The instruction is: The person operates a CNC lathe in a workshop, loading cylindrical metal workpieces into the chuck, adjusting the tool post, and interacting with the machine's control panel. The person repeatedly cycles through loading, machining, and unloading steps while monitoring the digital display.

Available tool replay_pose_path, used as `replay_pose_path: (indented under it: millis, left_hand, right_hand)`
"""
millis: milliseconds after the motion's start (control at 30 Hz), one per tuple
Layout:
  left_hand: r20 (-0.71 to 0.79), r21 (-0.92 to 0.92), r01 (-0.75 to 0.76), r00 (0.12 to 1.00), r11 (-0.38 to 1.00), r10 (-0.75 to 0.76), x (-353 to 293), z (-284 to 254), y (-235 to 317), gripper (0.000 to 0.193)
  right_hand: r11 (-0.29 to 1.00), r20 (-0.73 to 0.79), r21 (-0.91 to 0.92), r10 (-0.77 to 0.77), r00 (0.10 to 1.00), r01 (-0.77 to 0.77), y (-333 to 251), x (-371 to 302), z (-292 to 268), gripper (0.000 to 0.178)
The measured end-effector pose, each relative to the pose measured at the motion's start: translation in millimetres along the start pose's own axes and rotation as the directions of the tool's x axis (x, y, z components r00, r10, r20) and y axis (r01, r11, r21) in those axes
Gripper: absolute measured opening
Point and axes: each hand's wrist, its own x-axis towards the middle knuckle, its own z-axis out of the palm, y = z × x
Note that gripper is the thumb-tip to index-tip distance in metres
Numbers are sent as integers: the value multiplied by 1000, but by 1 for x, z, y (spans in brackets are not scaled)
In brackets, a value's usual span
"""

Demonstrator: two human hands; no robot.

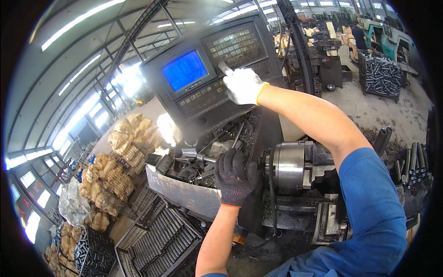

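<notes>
My right hand (244,86), in a white glove with a yellow cuff, is raised to a machine control panel (203,104). Its index finger points at the panel between the lit blue screen (185,70) and the key pad (234,45); the other fingers are curled in, holding nothing visible. Whether the fingertip touches the panel is hard to tell. Lower down, my left hand (234,177), in a dark glove, lies with its fingers stretched forward over the edge of a metal tray (184,190) full of tools. A thin metal rod (238,135) stands just beyond its fingertips.
A lathe chuck (288,165) sits right of my left hand, with a dark hose (272,198) before it. Steel tubes (417,159) stand at the far right. A crate of rods (161,242) is at lower left, near stacked sacks (131,138). A person (358,39) works far back.
</notes>
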Motion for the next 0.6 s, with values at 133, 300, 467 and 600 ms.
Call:
replay_pose_path:
  millis: [133, 300, 467, 600]
  left_hand:
    - [4, -1, -2, 1000, 1000, 2, -2, 1, 0, 48]
    - [5, 9, -3, 1000, 1000, 3, 1, -1, 3, 48]
    - [6, -1, 5, 1000, 1000, -5, 1, 1, 3, 45]
    - [-1, 19, -21, 1000, 1000, 21, 6, -4, 6, 44]
  right_hand:
    - [1000, 55, -6, 9, 998, -9, 1, 1, 0, 26]
    - [999, 71, 14, 34, 997, -35, 1, 0, -9, 27]
    - [992, -2, 78, 95, 996, -94, 10, -5, -24, 29]
    - [978, -6, 68, 200, 980, -199, 32, 3, -28, 32]
